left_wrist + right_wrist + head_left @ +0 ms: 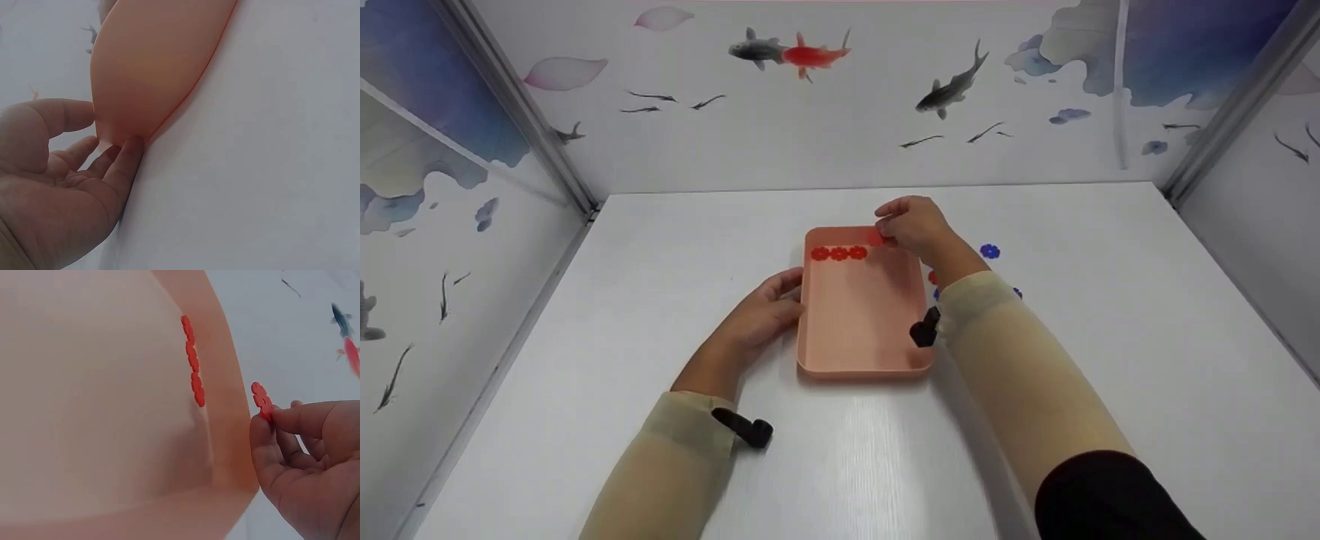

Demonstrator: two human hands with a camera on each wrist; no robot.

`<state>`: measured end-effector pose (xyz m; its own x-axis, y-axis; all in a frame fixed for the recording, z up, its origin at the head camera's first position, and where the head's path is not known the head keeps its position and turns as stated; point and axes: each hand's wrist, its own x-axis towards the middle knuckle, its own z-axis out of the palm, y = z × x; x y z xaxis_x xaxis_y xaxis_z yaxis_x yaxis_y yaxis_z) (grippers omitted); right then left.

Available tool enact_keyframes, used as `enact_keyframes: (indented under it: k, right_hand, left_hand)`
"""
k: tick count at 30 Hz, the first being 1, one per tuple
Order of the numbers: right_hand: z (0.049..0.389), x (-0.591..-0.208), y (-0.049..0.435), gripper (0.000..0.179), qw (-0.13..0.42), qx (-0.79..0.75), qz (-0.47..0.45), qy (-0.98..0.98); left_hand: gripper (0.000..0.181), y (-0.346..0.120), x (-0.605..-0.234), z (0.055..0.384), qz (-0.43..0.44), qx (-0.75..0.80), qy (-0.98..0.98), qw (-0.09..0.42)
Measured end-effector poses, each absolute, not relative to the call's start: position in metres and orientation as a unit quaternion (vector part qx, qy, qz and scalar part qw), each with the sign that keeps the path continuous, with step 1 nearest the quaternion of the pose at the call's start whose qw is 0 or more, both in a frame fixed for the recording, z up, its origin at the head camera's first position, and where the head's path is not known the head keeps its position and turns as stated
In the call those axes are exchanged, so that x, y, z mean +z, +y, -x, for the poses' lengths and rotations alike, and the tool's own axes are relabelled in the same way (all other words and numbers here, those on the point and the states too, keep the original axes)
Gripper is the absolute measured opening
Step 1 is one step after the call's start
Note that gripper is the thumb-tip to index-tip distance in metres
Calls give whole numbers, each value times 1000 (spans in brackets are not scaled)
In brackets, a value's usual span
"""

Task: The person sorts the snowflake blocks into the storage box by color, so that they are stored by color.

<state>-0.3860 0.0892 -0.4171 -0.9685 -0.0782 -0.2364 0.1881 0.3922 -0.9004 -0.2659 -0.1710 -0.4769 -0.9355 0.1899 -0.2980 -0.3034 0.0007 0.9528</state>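
Note:
A pink rectangular tray lies on the table. Three red flower-shaped pieces form a row along its far end, touching or nearly so. My left hand is at the tray's left side, its fingertips against the outer wall, as the left wrist view shows near the tray wall. Over the tray's far right corner, my right hand pinches another red flower-shaped piece between thumb and index finger. In the right wrist view this piece is upright on edge, just beyond the rim.
Right of the tray, a blue flower-shaped piece lies on the white table. More red and blue pieces there are partly hidden by my right forearm. White panels printed with fish enclose the table at the back and sides.

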Motion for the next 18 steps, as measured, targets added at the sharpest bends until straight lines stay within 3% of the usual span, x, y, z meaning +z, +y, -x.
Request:
enact_keyframes:
  k: [5, 18]
  right_hand:
    - [390, -423, 83, 32, 109, -483, -37, 868]
    - [391, -436, 77, 25, 70, -378, 1, 923]
  left_hand:
    - [75, -170, -476, 266, 43, 704, 687, 177]
    - [73, -170, -474, 265, 40, 704, 688, 175]
